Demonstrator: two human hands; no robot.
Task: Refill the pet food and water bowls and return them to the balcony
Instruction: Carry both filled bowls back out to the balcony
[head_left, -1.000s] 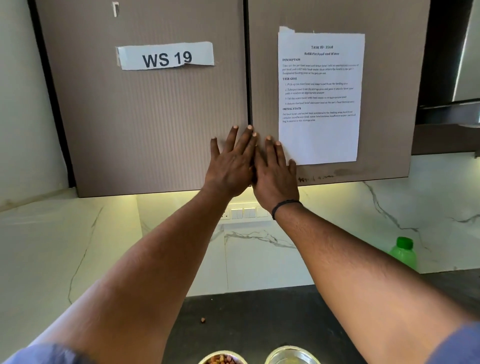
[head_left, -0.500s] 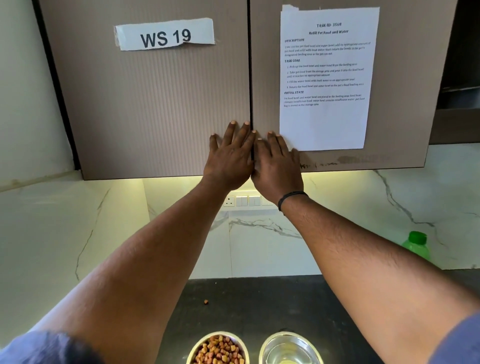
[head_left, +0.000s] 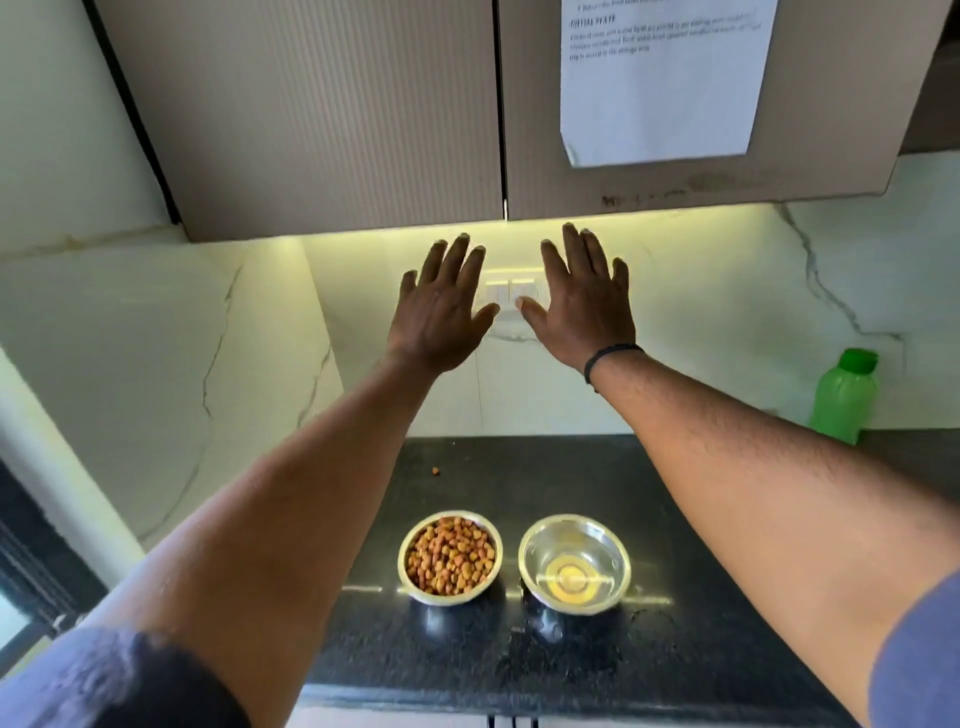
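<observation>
Near the table's front edge, below and nearer you than your hands, sit the kibble bowl (head_left: 450, 557) and water bowl (head_left: 574, 563). Your left hand (head_left: 441, 306) hangs over the kibble, right hand (head_left: 584, 301) over the water; both spread flat, holding nothing.

We are in a home kitchen. We see a dark speckled stone countertop (head_left: 519, 654) running under ribbed wall cabinets (head_left: 322, 114), with a strip light glowing beneath them onto a white marble-veined backsplash (head_left: 727, 291). A bank of wall switches (head_left: 511, 291) sits in that backsplash, and a green plastic bottle (head_left: 844, 397) stands on the counter against the wall.
</observation>
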